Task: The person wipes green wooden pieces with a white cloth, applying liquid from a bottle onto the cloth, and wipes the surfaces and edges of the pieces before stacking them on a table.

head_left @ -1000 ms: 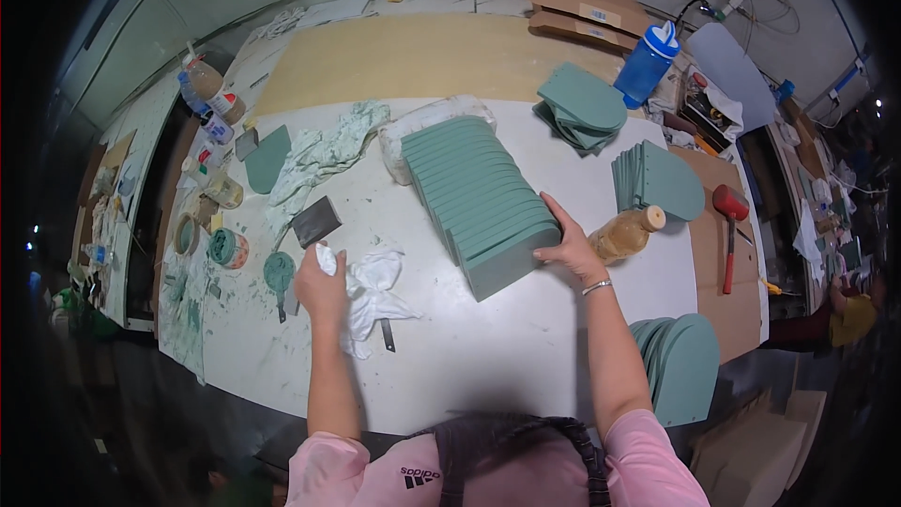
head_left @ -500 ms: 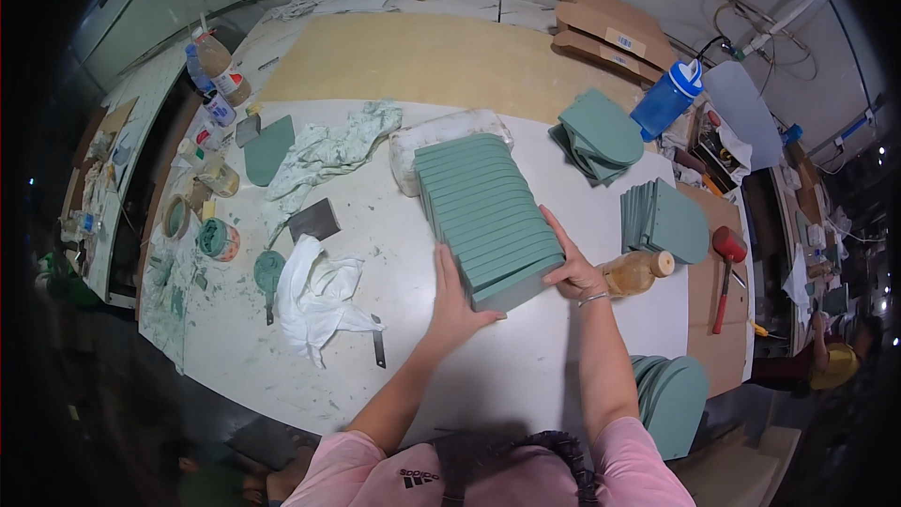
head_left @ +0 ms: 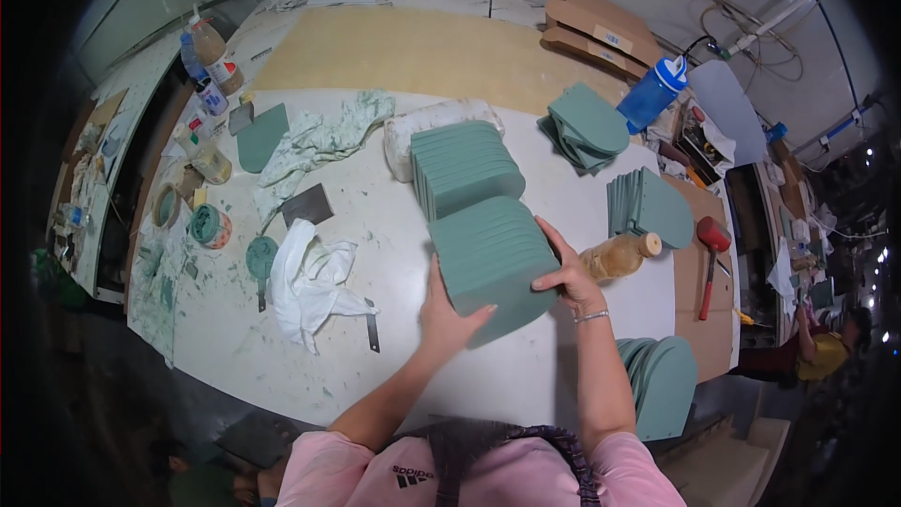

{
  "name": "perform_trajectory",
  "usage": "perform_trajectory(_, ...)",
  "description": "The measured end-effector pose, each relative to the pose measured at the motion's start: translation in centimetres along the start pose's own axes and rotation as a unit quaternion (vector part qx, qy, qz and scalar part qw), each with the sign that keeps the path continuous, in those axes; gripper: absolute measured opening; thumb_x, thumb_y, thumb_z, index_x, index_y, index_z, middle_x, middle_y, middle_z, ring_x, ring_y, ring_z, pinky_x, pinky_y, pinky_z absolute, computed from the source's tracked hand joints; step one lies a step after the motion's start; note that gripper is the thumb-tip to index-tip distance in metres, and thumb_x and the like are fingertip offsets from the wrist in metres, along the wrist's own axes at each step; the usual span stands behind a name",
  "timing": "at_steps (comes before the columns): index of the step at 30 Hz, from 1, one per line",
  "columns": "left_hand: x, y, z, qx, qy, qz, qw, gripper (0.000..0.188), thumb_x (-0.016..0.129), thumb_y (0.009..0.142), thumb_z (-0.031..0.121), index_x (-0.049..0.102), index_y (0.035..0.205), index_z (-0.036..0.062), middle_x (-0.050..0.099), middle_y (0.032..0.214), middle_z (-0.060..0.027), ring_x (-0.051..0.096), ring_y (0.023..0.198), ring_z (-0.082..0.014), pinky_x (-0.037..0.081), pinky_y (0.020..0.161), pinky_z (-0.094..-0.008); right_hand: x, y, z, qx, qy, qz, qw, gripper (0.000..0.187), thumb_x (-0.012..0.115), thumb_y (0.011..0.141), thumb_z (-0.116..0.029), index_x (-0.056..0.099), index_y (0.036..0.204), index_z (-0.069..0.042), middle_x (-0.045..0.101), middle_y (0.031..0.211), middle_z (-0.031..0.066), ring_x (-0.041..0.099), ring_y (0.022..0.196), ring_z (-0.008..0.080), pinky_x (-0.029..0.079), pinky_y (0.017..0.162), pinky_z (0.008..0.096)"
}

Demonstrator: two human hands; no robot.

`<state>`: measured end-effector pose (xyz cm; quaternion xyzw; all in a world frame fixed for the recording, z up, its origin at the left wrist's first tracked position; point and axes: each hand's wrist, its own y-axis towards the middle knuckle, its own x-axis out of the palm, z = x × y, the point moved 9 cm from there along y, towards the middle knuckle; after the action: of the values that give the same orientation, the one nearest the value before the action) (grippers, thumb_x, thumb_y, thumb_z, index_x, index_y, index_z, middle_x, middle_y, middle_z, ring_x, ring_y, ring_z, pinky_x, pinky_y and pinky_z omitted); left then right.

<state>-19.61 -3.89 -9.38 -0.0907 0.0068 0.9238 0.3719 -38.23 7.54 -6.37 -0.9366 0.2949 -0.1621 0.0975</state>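
Note:
Between my two hands is a stack of green panels (head_left: 493, 258), thin flat boards with one rounded end, standing on edge side by side. My left hand (head_left: 449, 308) presses its left near side, thumb across the front panel. Around its right side my right hand (head_left: 571, 272) grips, thumb on the front face and fingers along the edge. Just behind, apart from this stack, a second row of the same green panels (head_left: 465, 164) leans against a white wrapped block (head_left: 401, 145). A bottle of amber liquid (head_left: 615, 258) lies beside my right hand.
More green panels lie piled at the back right (head_left: 587, 122) and stand at right (head_left: 652, 211). A red mallet (head_left: 713, 235) rests on cardboard. At left are a white cloth (head_left: 310, 286), a stained rag (head_left: 324, 145), a putty tub (head_left: 209, 225) and a putty knife (head_left: 374, 329).
The single long row of panels has split in two. My hands have drawn the near part toward me, leaving a gap, and its front panels tilt more toward me.

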Motion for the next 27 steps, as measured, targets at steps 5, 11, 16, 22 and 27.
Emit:
perform_trajectory(5,-0.5,-2.6,0.5,-0.087,-0.004,-0.046,0.995,0.105,0.084,0.069,0.026,0.022,0.149,0.0008,0.053,0.134,-0.0223,0.058,0.118,-0.0355,0.048,0.098,-0.0396,0.8,-2.9,-0.3,0.106,-0.082,0.015,0.991,0.097,0.078,0.056,-0.005,0.040,0.145,0.003,0.054,0.134,0.0130,0.051,0.123,0.0248,0.037,0.108,0.0311)
perform_trajectory(11,-0.4,-1.9,-3.4,-0.186,0.052,-0.155,0.969,0.099,0.078,0.074,0.044,0.027,0.147,-0.0001,0.057,0.130,-0.0243,0.059,0.117,-0.0390,0.047,0.099,-0.0415,0.4,-2.8,5.0,0.255,-0.122,-0.033,0.959,0.084,0.078,0.073,-0.024,0.042,0.143,0.007,0.053,0.135,0.0198,0.059,0.110,0.0243,0.046,0.095,0.0307)
perform_trajectory(16,-6.1,2.7,-0.1,-0.126,0.228,-0.169,0.951,0.107,0.080,0.072,0.046,0.024,0.148,-0.0056,0.049,0.138,-0.0292,0.051,0.127,-0.0420,0.040,0.107,-0.0415,-2.3,0.7,-0.1,0.175,-0.237,0.031,0.955,0.104,0.082,0.071,-0.030,0.025,0.153,0.000,0.037,0.151,0.0256,0.046,0.132,0.0350,0.045,0.101,0.0430)
perform_trajectory(22,-5.1,12.7,0.9,0.100,0.168,-0.026,0.980,0.125,0.091,0.061,0.028,0.011,0.151,-0.0059,0.027,0.150,-0.0312,0.030,0.140,-0.0440,0.028,0.116,-0.0427,0.0,12.5,-1.5,0.006,-0.178,-0.015,0.984,0.117,0.079,0.057,0.005,0.019,0.157,-0.011,0.024,0.160,0.0113,0.034,0.139,0.0305,0.035,0.110,0.0327)
perform_trajectory(27,-4.3,15.1,-0.9,0.125,0.139,0.034,0.982,0.128,0.092,0.059,0.020,0.008,0.152,-0.0015,0.015,0.155,-0.0272,0.021,0.143,-0.0424,0.028,0.116,-0.0438,-0.1,17.2,-0.1,0.009,-0.072,-0.083,0.994,0.121,0.071,0.053,0.014,0.019,0.158,-0.014,0.028,0.158,0.0077,0.032,0.141,0.0194,0.030,0.112,0.0287)
